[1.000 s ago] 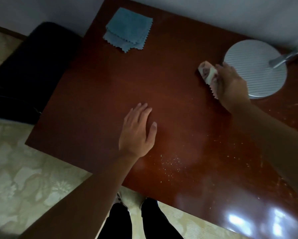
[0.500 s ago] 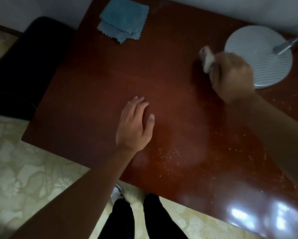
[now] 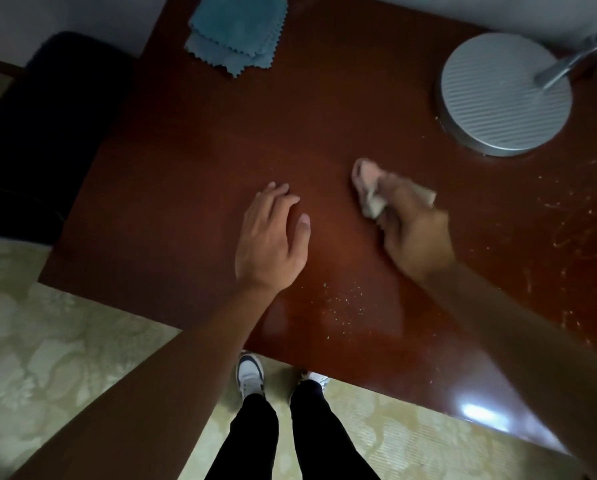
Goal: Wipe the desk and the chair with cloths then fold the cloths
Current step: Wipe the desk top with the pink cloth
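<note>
Two cloths [image 3: 236, 32] [image 3: 373, 192] – two hands [image 3: 273, 237] [image 3: 416, 233].

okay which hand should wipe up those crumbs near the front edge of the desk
Right. The right hand already grips the cloth just beyond the crumbs; the left hand is empty, flat on the desk.

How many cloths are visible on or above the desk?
2: a blue cloth folded at the desk's far left edge, and a pale cloth bunched in the right hand mid-desk.

A ribbed grey lamp base [image 3: 504, 95] stands far right; patterned floor [image 3: 65, 358] below.
</note>
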A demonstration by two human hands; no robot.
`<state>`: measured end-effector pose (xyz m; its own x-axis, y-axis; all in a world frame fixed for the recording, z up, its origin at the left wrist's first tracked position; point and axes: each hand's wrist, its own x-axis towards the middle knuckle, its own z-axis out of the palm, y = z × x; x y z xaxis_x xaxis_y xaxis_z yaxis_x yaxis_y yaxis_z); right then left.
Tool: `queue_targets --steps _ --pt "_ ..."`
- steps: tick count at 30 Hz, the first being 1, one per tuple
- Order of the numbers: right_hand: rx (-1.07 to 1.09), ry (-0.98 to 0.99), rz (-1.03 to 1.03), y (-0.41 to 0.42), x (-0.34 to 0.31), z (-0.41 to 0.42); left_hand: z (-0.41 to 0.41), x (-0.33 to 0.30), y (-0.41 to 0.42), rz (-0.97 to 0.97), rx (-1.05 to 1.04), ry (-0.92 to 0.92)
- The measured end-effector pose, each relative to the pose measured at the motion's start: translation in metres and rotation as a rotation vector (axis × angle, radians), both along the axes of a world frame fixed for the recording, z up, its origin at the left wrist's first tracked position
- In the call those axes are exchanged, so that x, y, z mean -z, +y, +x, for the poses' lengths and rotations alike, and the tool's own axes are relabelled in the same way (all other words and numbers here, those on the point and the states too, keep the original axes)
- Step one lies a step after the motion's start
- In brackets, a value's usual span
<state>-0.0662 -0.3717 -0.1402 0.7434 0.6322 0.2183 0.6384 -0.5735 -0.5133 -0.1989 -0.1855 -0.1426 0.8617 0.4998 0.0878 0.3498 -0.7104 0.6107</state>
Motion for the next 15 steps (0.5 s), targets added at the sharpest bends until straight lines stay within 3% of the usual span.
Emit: queue_targets --steps 6,8,11,15 --pt "-0.176 0.051 -0.067 -0.021 0.004 -0.132 -0.004 -0.006 0.000 -0.055 0.034 0.026" --pt "-0.113 0.073 -0.104 -0.028 -0.002 -0.115 -0.009 -0.011 0.000 -0.101 0.078 0.032" --pt "0.154 0.062 -0.081 -0.017 -0.017 -0.056 -0.031 -0.007 0.009 -0.050 0.186 0.047" --pt "0.129 0.045 -0.153 0.000 -0.017 -0.038 -0.069 0.004 0.017 0.109 0.414 0.031"
